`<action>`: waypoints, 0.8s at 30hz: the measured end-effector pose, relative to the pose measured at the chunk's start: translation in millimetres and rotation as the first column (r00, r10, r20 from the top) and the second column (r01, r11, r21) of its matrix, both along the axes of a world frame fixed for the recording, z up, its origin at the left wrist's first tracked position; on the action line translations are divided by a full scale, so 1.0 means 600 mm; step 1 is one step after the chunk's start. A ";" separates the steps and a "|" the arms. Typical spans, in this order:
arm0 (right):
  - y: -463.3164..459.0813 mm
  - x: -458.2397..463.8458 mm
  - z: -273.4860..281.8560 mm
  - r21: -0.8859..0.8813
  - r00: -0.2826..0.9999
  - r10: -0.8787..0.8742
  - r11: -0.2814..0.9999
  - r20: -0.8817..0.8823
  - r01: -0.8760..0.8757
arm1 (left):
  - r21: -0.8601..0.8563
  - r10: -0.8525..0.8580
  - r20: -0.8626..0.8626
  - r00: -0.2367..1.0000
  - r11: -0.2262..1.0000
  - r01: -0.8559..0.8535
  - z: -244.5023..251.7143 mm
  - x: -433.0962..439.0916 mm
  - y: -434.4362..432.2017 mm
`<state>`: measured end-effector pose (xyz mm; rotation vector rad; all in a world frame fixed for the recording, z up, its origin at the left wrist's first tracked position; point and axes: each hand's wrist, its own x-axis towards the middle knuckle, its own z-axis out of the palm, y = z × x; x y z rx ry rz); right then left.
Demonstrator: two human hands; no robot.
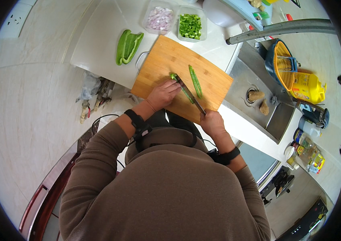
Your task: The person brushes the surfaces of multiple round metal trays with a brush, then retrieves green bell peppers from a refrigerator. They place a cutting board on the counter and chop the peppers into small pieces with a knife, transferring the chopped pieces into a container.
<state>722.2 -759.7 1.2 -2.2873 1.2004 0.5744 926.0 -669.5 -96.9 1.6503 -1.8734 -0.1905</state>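
My right hand [212, 121] grips a kitchen knife [192, 95] by its handle, low on a bamboo cutting board [158, 60]. The blade lies along a green pepper strip [186, 94]. Bent fingers of my left hand [165, 94] press on this strip beside the blade and partly hide it. Right of the knife, more green pepper strips [195, 82] lie on the board. A hollow piece of green pepper [128, 47] rests on the counter, left of the board. Beyond the board stand a plastic container of chopped purple onion [160, 18] and one of diced green pepper [190, 26].
A steel sink [240, 72] adjoins the board's right side, with brown root pieces [255, 95] in it. Along its far side are a yellow colander [283, 61] and a yellow jug [308, 87]. A grey pipe [282, 29] crosses above. Bottles [309, 146] stand at the right.
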 end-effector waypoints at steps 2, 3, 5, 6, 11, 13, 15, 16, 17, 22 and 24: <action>-0.002 0.004 0.000 0.002 1.000 0.010 1.000 -0.019 -0.010 | 0.004 -0.005 0.007 1.000 1.000 0.005 0.002 0.001 0.000; -0.002 0.004 -0.002 0.004 1.000 0.007 1.000 -0.016 -0.007 | 0.005 -0.004 0.011 1.000 1.000 0.004 0.001 0.000 -0.001; -0.001 0.004 -0.007 0.008 1.000 0.001 1.000 -0.010 -0.001 | -0.006 0.003 0.015 1.000 1.000 -0.003 -0.002 -0.001 -0.002; 0.002 0.004 -0.012 0.000 1.000 -0.018 1.000 0.013 0.018 | -0.017 0.008 0.015 1.000 1.000 -0.008 -0.004 0.000 -0.002; 0.007 0.011 -0.020 -0.032 0.994 -0.035 0.999 0.107 0.039 | -0.015 0.018 -0.019 1.000 1.000 -0.018 -0.007 0.000 0.001; 0.003 0.007 -0.035 -0.028 0.993 -0.024 0.999 0.114 0.028 | -0.027 0.005 -0.020 1.000 1.000 -0.006 -0.001 0.003 -0.003; -0.001 0.011 -0.035 -0.015 0.995 -0.015 1.000 0.099 0.017 | 0.004 0.006 -0.028 1.000 1.000 -0.006 -0.001 0.003 -0.001; -0.003 0.018 -0.025 -0.002 0.997 -0.011 1.000 0.081 0.011 | 0.019 0.007 -0.032 0.999 1.000 -0.007 -0.003 0.003 0.000; -0.005 0.023 -0.020 0.010 0.998 -0.006 1.000 0.064 0.006 | 0.025 0.009 -0.029 1.000 1.000 -0.009 -0.006 0.003 0.000; -0.021 0.023 -0.038 0.101 1.000 0.024 0.995 -0.012 -0.023 | 0.014 0.021 0.020 1.000 1.000 -0.022 -0.012 0.001 0.003; -0.020 0.027 -0.039 0.102 0.999 0.018 0.995 -0.030 -0.015 | 0.014 0.010 0.015 1.000 1.000 -0.010 -0.011 0.000 0.000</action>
